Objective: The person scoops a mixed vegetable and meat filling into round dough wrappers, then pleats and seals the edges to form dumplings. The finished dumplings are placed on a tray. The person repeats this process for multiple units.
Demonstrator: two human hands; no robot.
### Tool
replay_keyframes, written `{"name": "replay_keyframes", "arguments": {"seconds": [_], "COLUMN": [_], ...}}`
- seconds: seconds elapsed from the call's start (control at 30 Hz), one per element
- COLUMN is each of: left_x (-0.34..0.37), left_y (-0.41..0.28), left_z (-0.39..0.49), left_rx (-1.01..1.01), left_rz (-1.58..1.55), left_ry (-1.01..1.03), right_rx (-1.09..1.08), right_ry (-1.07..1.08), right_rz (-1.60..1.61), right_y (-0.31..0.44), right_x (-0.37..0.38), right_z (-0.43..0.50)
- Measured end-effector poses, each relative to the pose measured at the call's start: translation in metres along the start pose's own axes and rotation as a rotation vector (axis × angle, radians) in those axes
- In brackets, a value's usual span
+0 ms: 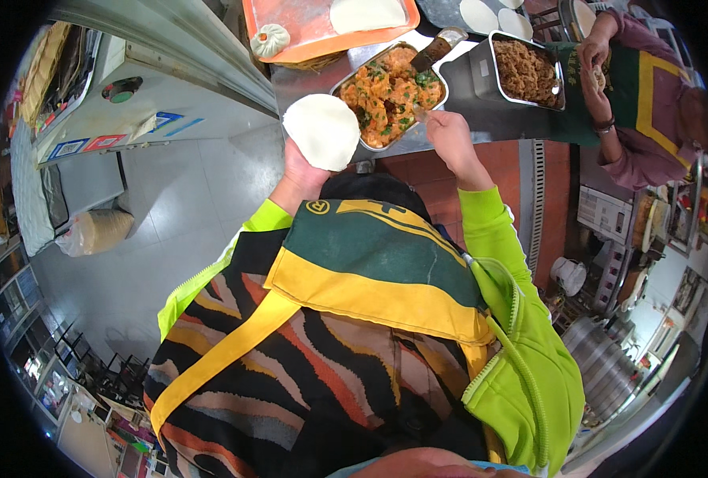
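Note:
A round dough wrapper (322, 131) lies spread over my left hand (306, 169), which supports it from beneath; most of the fingers are hidden under it. My right hand (449, 136) grips the end of a thin utensil (420, 113) whose far part reaches into the orange filling (384, 89) with chopped greens. That filling is in a rectangular metal pan (446, 95) at the table's near edge, just right of the wrapper. A second utensil with a broad, dark handle (430, 55) rests at the pan's back corner. One pleated bun (270, 40) sits on the orange tray (312, 51).
A deep metal pan of brown filling (524, 71) stands to the right. Beyond it, a co-worker's hands (594, 66) hold a small piece of dough. More wrappers (479, 15) lie on a dark tray at the back. A wall panel (199, 54) borders the table's left side.

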State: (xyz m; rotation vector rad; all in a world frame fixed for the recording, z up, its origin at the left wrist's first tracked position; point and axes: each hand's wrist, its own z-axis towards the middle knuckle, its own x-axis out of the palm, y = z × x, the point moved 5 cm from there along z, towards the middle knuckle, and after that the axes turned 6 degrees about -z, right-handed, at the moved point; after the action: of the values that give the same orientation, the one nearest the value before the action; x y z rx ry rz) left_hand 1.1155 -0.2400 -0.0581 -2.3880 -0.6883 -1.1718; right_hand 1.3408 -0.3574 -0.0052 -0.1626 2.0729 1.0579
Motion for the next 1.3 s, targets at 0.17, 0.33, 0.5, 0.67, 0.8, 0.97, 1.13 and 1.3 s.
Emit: {"name": "replay_keyframes", "arguments": {"seconds": [0.17, 0.33, 0.5, 0.67, 0.8, 0.97, 1.13, 1.3], "left_x": [0.016, 0.037, 0.056, 0.053, 0.035, -0.001, -0.017, -0.021], "left_y": [-0.005, 0.01, 0.025, 0.022, 0.016, 0.008, 0.008, 0.012], "left_z": [0.006, 0.012, 0.01, 0.007, 0.004, 0.009, 0.008, 0.007], "left_rx": [0.051, -0.017, -0.009, -0.059, -0.066, -0.136, -0.126, -0.12], "left_rz": [-0.005, -0.064, -0.083, -0.145, -0.15, -0.196, -0.2, -0.236], "left_ry": [0.017, 0.104, 0.173, 0.132, 0.16, 0.312, 0.191, 0.202], "right_rx": [-0.078, -0.186, -0.59, -0.558, -0.397, -0.376, -0.327, -0.291], "right_ry": [-0.083, -0.273, -0.408, -0.514, -0.407, -0.224, -0.106, -0.07], "right_rz": [-0.055, -0.168, -0.631, -0.435, -0.509, -0.631, -0.623, -0.591], "right_y": [0.002, 0.066, 0.089, 0.086, 0.066, 0.046, 0.024, 0.015], "right_x": [-0.014, -0.02, 0.024, 0.002, -0.011, 0.007, 0.011, 0.01], "right_z": [-0.013, -0.05, -0.072, -0.069, -0.037, -0.029, -0.026, -0.02]}}
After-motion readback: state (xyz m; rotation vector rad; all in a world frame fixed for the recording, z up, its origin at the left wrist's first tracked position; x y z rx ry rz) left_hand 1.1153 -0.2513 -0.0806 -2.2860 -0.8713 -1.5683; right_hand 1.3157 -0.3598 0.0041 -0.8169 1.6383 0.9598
